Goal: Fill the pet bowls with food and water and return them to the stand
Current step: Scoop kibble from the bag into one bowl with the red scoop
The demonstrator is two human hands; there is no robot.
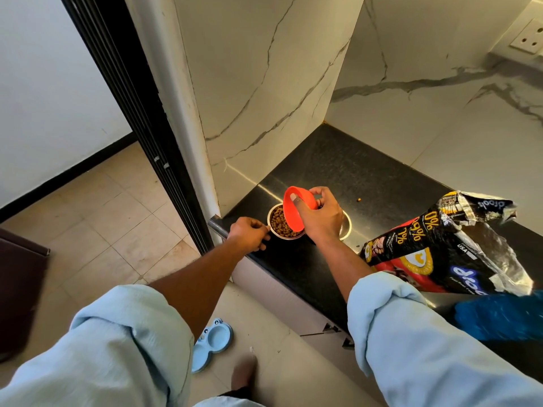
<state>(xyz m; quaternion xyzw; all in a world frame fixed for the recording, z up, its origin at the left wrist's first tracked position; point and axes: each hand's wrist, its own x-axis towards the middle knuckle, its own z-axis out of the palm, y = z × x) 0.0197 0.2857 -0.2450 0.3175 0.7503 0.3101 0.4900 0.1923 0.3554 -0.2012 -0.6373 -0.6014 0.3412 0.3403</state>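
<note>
Left hand: the left hand reached across the front edge of the desk, fingers curled onto the rim of the steel bowl and gripping it.
Right hand: the right hand was closed around an orange cup, thumb inside its mouth, the cup tipped sideways over the steel bowl.
Steel bowl: stood on the dark desk near its left front corner, filled with brown kibble.
Second bowl: a shiny rim showed just behind the right hand; most of it was hidden by the hand and wrist, so its contents could not be told.
Food bag: a black and red bag lay on the desk to the right, its torn top open.
Loose kibble: one piece lay on the desk behind the bowls.
Stand: a light blue stand sat on the tiled floor below the desk, partly covered by the left sleeve.
Blue thing: a blurred blue shape at the right edge, cut off, hard to make out.
</note>
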